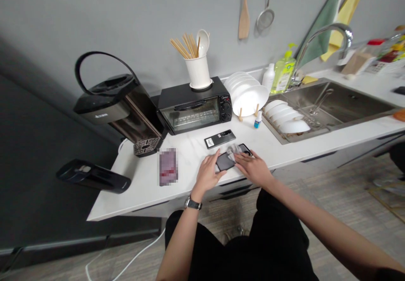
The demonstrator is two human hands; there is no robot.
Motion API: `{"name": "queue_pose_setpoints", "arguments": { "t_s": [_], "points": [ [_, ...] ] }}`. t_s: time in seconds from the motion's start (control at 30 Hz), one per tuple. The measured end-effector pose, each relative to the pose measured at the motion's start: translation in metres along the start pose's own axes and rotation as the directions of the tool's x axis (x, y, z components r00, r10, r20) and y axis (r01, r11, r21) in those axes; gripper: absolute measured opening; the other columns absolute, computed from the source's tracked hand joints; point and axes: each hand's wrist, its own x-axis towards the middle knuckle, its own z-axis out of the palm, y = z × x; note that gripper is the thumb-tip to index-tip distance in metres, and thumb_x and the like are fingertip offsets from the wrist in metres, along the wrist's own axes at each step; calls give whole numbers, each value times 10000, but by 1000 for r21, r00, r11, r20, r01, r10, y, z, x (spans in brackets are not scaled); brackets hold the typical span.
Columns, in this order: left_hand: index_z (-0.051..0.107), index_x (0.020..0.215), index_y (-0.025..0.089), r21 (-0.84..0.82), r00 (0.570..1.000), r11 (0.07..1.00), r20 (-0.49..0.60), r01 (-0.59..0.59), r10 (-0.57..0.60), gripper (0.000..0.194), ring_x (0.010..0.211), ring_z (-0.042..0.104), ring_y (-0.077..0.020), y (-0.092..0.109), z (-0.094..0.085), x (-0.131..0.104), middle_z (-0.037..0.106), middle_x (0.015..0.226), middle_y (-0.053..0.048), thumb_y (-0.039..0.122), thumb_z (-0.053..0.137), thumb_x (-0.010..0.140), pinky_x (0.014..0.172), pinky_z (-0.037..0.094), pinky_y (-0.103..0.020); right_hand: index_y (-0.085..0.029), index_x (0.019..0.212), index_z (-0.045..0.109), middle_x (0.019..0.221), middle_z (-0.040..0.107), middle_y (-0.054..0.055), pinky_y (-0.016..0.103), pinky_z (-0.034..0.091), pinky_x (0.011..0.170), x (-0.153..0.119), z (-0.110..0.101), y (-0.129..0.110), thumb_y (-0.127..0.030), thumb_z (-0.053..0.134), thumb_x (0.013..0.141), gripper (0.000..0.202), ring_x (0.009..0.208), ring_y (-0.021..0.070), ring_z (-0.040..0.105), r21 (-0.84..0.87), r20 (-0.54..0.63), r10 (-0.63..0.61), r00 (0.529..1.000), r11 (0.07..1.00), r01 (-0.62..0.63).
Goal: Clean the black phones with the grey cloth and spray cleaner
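Observation:
A dark smartphone (224, 162) lies flat near the front edge of the white worktop, a round camera patch showing at its right end. My left hand (207, 172) steadies its left end, thumb and fingers at opposite edges. Under the fingers of my right hand (253, 168) is a crumpled grey cloth (233, 150), pressed onto the phone; part of the cloth is hidden. Just behind lies a flat dark slab with a white label (220, 139). A small blue-and-white bottle (257, 120) stands farther back to the right.
Behind are a black toaster oven (194, 110), a chopstick holder (198, 72) and racked white plates (249, 97). Left stand a drinks dispenser (126, 112) and a dark elongated device (93, 176) near the edge. A blurred-out purple item (167, 167) lies nearby. The sink (341, 99) is right.

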Motion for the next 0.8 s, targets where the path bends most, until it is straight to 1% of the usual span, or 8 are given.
{"name": "queue_pose_setpoints", "arguments": {
  "t_s": [0.13,0.2,0.33,0.43,0.53,0.67,0.73,0.8],
  "points": [
    [227,1653,313,13,1000,1000,3,0,0,946,1331,512,-310,3,0,4,577,1503,-80,415,774,888,1149,388,-495,-187,1384,650,1428,664,129,579,346,1201,6,-1,17,-411,427,1097,427,1335,315,618,-77,-43,123,992,989,-126],
    [231,1653,305,14,1000,1000,8,1,-1,929,1316,519,-311,3,0,4,583,1493,-85,401,759,894,1140,393,-494,-143,1393,643,1430,658,153,580,359,1192,15,6,-2,-446,456,1082,473,1345,345,601,-63,-60,121,991,990,-125],
    [223,1662,264,8,1000,1000,12,-29,29,882,1259,532,-297,-1,0,2,600,1441,-108,257,671,902,1109,426,-463,-105,1360,658,1384,691,162,515,377,1200,30,20,-61,-457,456,1080,493,1314,312,623,73,-11,-29,1000,997,30],
    [212,1667,250,-11,999,999,6,-35,36,889,1269,522,-289,-2,-1,-2,581,1460,-113,192,633,886,1115,434,-447,-122,1384,642,1385,692,156,510,376,1205,31,21,-77,-453,439,1089,487,1321,277,625,154,11,-65,998,986,62],
    [234,1659,266,-7,1000,1000,5,-6,6,867,1306,508,-301,1,-2,-3,561,1498,-108,289,678,915,1136,422,-477,-205,1425,622,1426,670,112,575,339,1218,25,16,-52,-443,430,1096,450,1373,273,592,155,12,-43,999,987,41],
    [235,1654,291,5,1000,1000,6,22,-22,904,1339,500,-314,5,-2,-1,553,1522,-100,390,738,908,1145,409,-503,-260,1396,651,1418,676,88,640,304,1219,19,10,-1,-414,422,1099,406,1372,296,594,51,-37,95,995,994,-93],
    [230,1654,291,16,1000,1000,5,24,-24,919,1341,501,-316,6,-2,0,553,1522,-102,391,749,902,1148,399,-506,-235,1408,643,1424,670,106,652,291,1218,19,10,6,-415,424,1097,420,1376,319,587,-3,-63,144,988,989,-145],
    [231,1653,292,19,1000,1000,0,24,-24,923,1320,509,-315,5,-2,1,563,1510,-101,388,751,897,1142,396,-504,-158,1432,620,1447,643,163,643,293,1215,21,14,-6,-460,452,1081,493,1393,360,561,-42,-78,164,983,985,-168]
  ]
}}
